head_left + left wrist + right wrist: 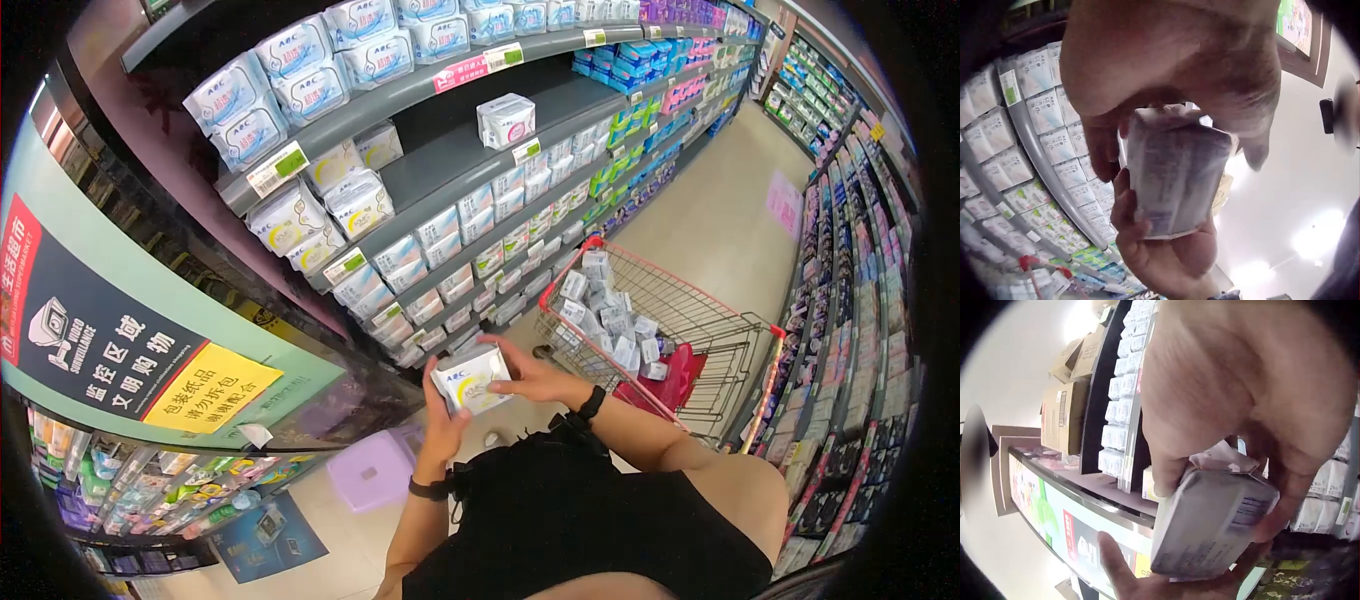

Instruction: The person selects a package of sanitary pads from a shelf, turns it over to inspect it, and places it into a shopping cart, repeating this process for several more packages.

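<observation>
A white pack of sanitary pads (472, 382) with a yellow crescent print is held between both hands, in front of the black top. At the pack's left side the left hand (443, 420) grips it, thumb along the edge. From the right, the right hand (535, 375) holds it with the thumb over the front face. Seen from the left wrist, the pack (1175, 175) shows a shaded side, with the right hand (1163, 253) round its far end. The right wrist view shows printed small text on the pack (1216, 522).
Packs of sanitary pads fill the shelf (430, 85) ahead; one white pack (506, 121) stands alone there. A shopping cart (690, 320) at the right holds many white packs and a red item (665, 385). A purple stool (372, 472) stands at the lower left, below a sign panel (130, 340).
</observation>
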Demonstrator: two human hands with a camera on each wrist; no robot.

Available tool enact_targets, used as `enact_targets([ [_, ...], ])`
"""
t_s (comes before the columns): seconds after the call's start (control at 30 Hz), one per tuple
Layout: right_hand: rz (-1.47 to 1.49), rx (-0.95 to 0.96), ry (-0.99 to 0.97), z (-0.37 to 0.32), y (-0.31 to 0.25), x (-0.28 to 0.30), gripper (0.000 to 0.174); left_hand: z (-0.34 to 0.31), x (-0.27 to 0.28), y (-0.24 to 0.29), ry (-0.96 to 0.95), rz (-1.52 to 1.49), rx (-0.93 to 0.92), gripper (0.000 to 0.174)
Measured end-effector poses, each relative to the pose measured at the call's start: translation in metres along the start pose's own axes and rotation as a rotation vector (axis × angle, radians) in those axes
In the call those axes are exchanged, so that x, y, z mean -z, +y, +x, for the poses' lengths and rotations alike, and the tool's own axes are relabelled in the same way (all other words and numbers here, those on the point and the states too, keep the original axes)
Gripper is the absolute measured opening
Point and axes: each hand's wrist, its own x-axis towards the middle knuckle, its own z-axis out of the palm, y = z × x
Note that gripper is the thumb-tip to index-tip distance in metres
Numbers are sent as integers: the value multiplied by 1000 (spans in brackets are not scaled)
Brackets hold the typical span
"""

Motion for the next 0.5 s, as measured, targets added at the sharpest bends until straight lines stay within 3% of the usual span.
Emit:
enact_targets([
  [0.03,-46,53,72,1,2,-6,91,0,4,-5,48,-21,11,106],
  [0.1,-222,91,59,1,-1,-13,91,-3,11,-11,119,-51,48,100],
  [0.17,-340,110,52,4,3,-18,89,-2,20,-9,48,102,91,90],
  [0.23,-203,19,58,3,20,-16,89,3,21,-3,39,149,154,81],
  [0.33,-14,-12,54,1,35,-12,79,-1,26,-6,63,120,33,71],
  [0.43,295,-99,68,2,43,-7,72,-2,33,-15,98,262,-42,80],
  [0.5,222,-148,77,1,37,-6,70,-1,35,-16,73,429,-116,83],
])
